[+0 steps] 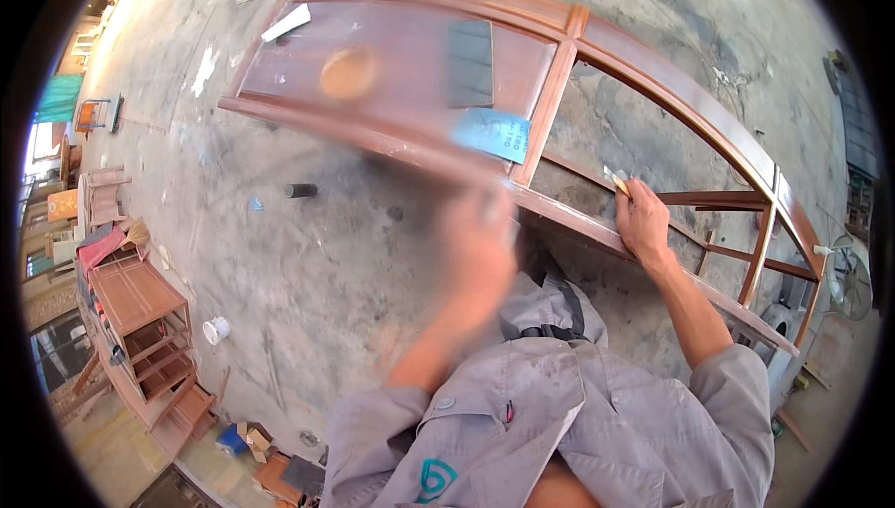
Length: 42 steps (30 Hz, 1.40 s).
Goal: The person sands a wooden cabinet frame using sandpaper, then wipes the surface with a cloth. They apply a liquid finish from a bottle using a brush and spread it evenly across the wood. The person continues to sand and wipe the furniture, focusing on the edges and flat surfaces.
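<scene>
Left hand [480, 228] — motion-blurred, grip not discernible — hovers at the near rail of the large reddish-brown arched wooden door frame [559, 214], which spans the concrete floor [308, 256]. A blue paper sheet [492, 133] lies on its panel. Right hand [641, 221] rests on the rail, pinching a small pale tool [616, 180].

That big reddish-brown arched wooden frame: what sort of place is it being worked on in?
Probably a woodworking or furniture workshop. The reddish-brown arched wooden frame lies over a stained grey concrete floor, brown wooden shelf units stand at the left, and the right hand holds a small pale tool against the frame.
</scene>
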Tool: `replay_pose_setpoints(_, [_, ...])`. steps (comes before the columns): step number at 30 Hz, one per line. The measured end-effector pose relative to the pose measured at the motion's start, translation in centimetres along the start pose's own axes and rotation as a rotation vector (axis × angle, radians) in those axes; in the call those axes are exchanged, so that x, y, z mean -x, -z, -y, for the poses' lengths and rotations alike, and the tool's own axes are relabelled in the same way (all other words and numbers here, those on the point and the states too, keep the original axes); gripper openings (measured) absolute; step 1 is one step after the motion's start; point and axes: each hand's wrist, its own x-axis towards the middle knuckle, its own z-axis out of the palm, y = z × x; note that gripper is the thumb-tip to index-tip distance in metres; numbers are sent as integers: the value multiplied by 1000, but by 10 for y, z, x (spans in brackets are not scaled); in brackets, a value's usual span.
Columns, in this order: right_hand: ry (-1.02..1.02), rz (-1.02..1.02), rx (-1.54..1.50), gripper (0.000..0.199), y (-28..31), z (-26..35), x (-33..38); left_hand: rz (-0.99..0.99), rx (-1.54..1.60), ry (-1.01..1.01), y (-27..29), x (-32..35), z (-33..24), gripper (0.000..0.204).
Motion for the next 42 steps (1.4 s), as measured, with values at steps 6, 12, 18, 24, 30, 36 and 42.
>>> replay_pose_setpoints(6, [9,-57,-25,7,-2,-8,4,-118,-247,-95,52,-63,46,51])
replay_pose_setpoints(12, [-20,-23,0,7,0,-1,1,62,13,143,0,-15,39,63])
replay_pose_setpoints(18, [-6,4,1,9,-4,2,-1,-362,71,333,7,-52,115,57])
replay_pose_setpoints(24, [-13,2,12,12,1,-7,-4,-225,-106,95,24,-58,95,56])
replay_pose_setpoints(30, [-41,14,-6,9,0,0,-3,-49,-58,81,20,-29,71,56])
replay_pose_setpoints(36, [-34,35,-11,8,2,5,-1,-303,-39,155,80,-101,187,49])
replay_pose_setpoints(42, [-8,8,-2,7,-2,-3,-4,-200,1475,743,121,-110,163,49])
